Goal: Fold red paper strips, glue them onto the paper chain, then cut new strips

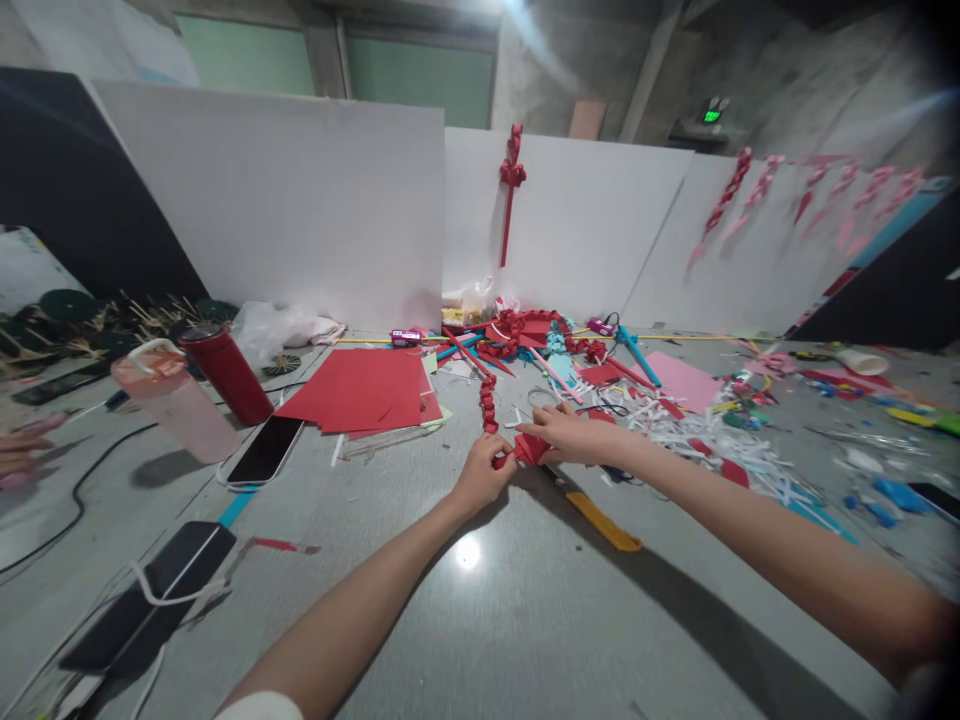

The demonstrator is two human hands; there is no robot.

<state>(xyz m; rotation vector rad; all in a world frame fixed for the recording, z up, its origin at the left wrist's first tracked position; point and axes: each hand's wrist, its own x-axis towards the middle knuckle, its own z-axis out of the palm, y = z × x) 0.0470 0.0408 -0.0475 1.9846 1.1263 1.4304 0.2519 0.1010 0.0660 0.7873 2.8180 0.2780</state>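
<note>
At the middle of the table, my left hand (486,468) is closed, its fingers pinching the near end of a folded red paper chain (488,402). The chain runs away from me across the tabletop. Close on the right, my right hand (566,432) has its fingers curled down on a red paper piece (531,449), which lies between the two hands. Whether this piece is joined to the chain is hidden by my fingers. Just below my right hand lies a tool with a yellow handle (606,522), its far end partly covered.
Red paper sheets (360,388) lie to the left, near a phone (266,450), a pink bottle (176,400) and a red flask (227,375). White paper scraps (709,452) spread rightward. A red paper ornament (512,180) hangs on the white partition (592,220). Another person's hand (22,455) shows far left.
</note>
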